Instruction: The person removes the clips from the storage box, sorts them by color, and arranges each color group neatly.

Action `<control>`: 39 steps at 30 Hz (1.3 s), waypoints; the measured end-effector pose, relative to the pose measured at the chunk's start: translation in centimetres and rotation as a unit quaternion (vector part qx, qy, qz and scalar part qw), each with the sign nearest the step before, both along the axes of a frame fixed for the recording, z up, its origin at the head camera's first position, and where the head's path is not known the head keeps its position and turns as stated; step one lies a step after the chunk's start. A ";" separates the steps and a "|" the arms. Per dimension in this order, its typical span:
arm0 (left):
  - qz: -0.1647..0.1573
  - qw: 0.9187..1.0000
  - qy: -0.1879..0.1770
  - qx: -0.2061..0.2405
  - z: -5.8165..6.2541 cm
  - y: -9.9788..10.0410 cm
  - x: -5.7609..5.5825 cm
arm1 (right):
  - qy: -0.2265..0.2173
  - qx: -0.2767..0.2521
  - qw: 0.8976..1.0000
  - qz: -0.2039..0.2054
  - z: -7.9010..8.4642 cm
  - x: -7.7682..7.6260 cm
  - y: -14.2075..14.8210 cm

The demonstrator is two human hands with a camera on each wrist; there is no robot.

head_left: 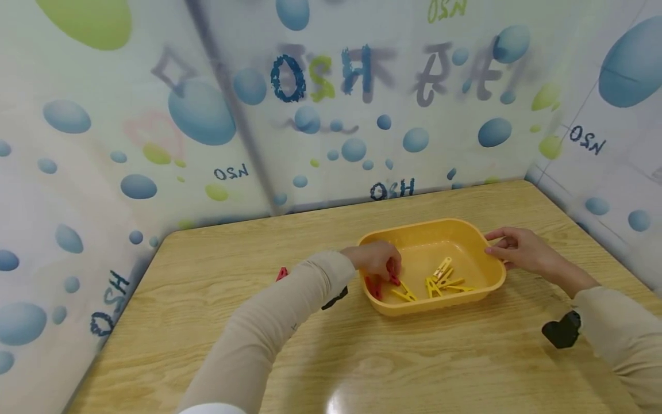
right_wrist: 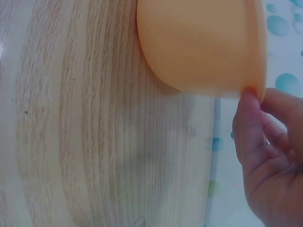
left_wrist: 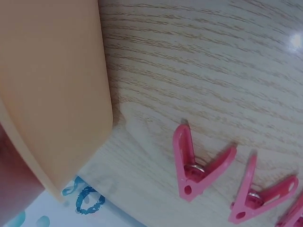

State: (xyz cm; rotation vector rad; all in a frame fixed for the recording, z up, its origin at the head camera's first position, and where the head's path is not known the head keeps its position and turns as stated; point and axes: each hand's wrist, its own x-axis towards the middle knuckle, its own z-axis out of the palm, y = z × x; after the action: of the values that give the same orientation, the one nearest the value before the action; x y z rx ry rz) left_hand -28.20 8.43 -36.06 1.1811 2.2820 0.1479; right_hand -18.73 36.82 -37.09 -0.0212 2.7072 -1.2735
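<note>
With the basin as the clock centre and 12 pointing away from the person, 2 beige sleeves come in nearest: the left sleeve [head_left: 264,322] from 7 o'clock, the right sleeve [head_left: 626,328] from 4. A small dark piece shows at each cuff, 2 in all. Beneath lies 1 wood-grain bench [head_left: 414,368].

On the bench at 9 o'clock, outside the basin, the left wrist view counts 3 red clips [left_wrist: 190,179] in a row, the last cut by the picture's edge; the head view shows only a bit of red beyond the left sleeve.

The 1 yellow basin [head_left: 414,309] sits on the bench, right of the middle. Inside it, 1 loose yellow clip [head_left: 405,295] lies at 8 o'clock, with red plastic [head_left: 373,287] between 8 and 9. Toward 4, at least 3 more yellow clips [head_left: 445,280] overlap; their exact number is unclear.

Of the 2 hands, the left hand [head_left: 380,257] reaches in over the 9 o'clock end, fingers curled close together, pinching 1 red clip [head_left: 395,279]. The right hand [head_left: 519,251] pinches the basin's rim at 3, thumb against fingers.

Farthest, at 12, hangs a pale sheet [head_left: 331,167] with blue and green blobs and mirrored lettering.
</note>
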 end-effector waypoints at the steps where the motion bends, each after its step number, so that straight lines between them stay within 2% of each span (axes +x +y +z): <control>1: -0.002 1.000 0.002 0.003 0.0 0.0 0.0 | 0.000 -0.001 1.000 0.000 0.0 0.0 -0.1; 5: 0.011 1.000 -0.008 0.018 -0.1 -0.2 -0.3 | -0.001 -0.005 1.000 0.001 0.2 0.0 -0.3; 9: 0.043 0.998 -0.024 0.040 -0.1 -0.3 -0.6 | -0.001 -0.007 1.000 0.001 0.3 0.0 -0.4; 11: 0.043 0.997 -0.020 0.053 -0.1 -0.4 -0.8 | 0.001 -0.004 1.000 0.001 0.3 0.0 -0.4; 16: 0.004 0.996 0.001 0.090 0.4 -1.0 -1.0 | 0.003 0.005 1.000 0.000 0.2 0.0 -0.3; 19: -0.021 0.992 0.004 0.122 0.7 -1.5 -1.0 | 0.002 0.005 1.000 0.001 0.2 0.0 -0.2; 23: -0.027 0.986 -0.007 0.165 1.2 -2.2 -0.8 | 0.003 0.005 1.000 0.000 0.0 0.0 -0.1; 28: 0.002 0.981 -0.018 0.195 2.0 -3.2 0.6 | 0.003 0.005 1.000 0.000 -0.1 -0.1 -0.1; 33: 0.041 0.981 0.009 0.191 3.3 -4.2 2.7 | 0.003 0.002 1.000 0.004 -0.1 -0.1 -0.2; 39: 0.074 0.975 0.040 0.206 5.5 -5.4 4.3 | 0.005 0.006 1.000 0.002 0.0 0.1 -0.3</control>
State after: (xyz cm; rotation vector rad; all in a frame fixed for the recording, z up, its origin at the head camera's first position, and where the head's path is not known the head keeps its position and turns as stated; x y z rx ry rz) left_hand -23.87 2.98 -30.61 1.2296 2.4853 0.6682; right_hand -18.66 36.51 -37.13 -0.0328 2.7220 -1.2605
